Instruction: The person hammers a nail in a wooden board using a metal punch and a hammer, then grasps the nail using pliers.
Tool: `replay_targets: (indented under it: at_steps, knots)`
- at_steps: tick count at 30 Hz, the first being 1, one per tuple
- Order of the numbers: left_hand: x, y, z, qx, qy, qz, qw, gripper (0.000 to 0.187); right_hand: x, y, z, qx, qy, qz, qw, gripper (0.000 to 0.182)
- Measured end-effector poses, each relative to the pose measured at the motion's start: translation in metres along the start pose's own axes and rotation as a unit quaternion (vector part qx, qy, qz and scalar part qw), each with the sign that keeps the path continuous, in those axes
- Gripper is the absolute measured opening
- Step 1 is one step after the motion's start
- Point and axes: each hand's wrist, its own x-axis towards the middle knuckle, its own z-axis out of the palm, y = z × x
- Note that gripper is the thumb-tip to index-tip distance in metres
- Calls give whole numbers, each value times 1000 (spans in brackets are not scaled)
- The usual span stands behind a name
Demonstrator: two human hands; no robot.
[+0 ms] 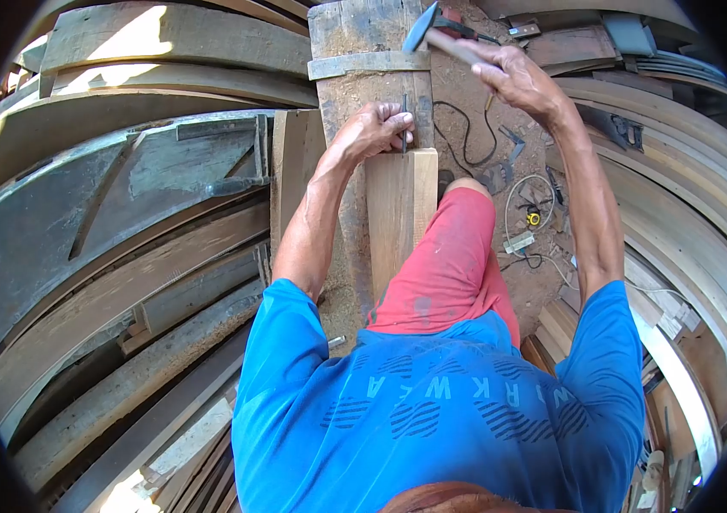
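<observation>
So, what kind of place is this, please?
Probably a woodworking shop: boards line both sides, the right hand holds a hammer, and the left hand holds what looks like a chisel.

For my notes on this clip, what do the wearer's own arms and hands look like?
The left hand and right hand are both ungloved, with no watch or bracelet visible at either wrist. The forearms are uncovered; short blue sleeves cover the upper arms. They belong to a blue shirt with pale lettering and dark striped patches.
</observation>
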Motion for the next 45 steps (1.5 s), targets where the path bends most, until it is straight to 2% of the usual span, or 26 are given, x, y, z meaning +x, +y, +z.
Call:
replay_targets:
  at_steps: [2,3,5,7,8,10,11,14,15,18,19,22,23,26,29,32,36,38,39,42,45]
  knots:
    - [1,-2,-1,-7,-5,2,1000,32,1,10,11,-3,37,-15,999,59]
    - [2,-3,-1,-9,-9,3,1000,31,3,4,10,-64,-84,17,994,62]
    - [-1,-6,2,-4,-4,18,1000,30,0,15,8,-44,-48,-63,996,62]
    - [-5,0,5,15,21,59,998,29,-10,7,2,5,0,-49,999,60]
    - [-10,1,7,25,32,76,996,28,-20,-1,8,67,40,-9,997,60]
    - [-27,5,12,163,99,226,955,17,-34,-10,21,186,126,73,972,59]
    - [-39,9,17,189,106,240,946,12,-43,-3,26,208,136,85,965,58]
    - [-55,-10,16,185,130,307,924,14,-73,13,48,217,146,137,955,60]
    - [-77,2,14,69,97,249,961,17,-81,28,59,221,141,154,952,61]
    - [-99,-23,20,-43,130,209,968,21,-112,38,83,263,125,159,943,61]
    - [-100,-26,16,4,157,203,967,20,-119,36,91,269,130,154,942,62]
    - [-94,-12,31,-21,248,180,952,9,-135,33,110,312,138,185,921,62]
    - [-86,-15,35,105,265,242,927,15,-139,30,112,297,132,196,925,62]
    - [-82,-15,59,198,222,218,930,14,-147,23,121,336,142,205,908,63]
    - [-85,-25,68,313,254,238,884,11,-153,18,123,287,144,200,926,63]
    - [-98,-50,75,307,253,236,887,8,-158,16,124,272,139,194,932,63]
    - [-116,-65,67,123,331,224,908,7,-164,11,123,226,137,185,947,61]
    - [-115,-47,53,70,361,202,908,10,-165,9,127,131,185,144,963,55]
    - [-111,-42,51,-7,348,192,918,16,-165,4,127,99,210,118,965,51]
    - [-98,-16,46,209,445,332,805,17,-168,-31,121,28,288,38,957,40]
    - [-88,-17,57,29,408,264,874,18,-177,-77,109,174,257,19,951,37]
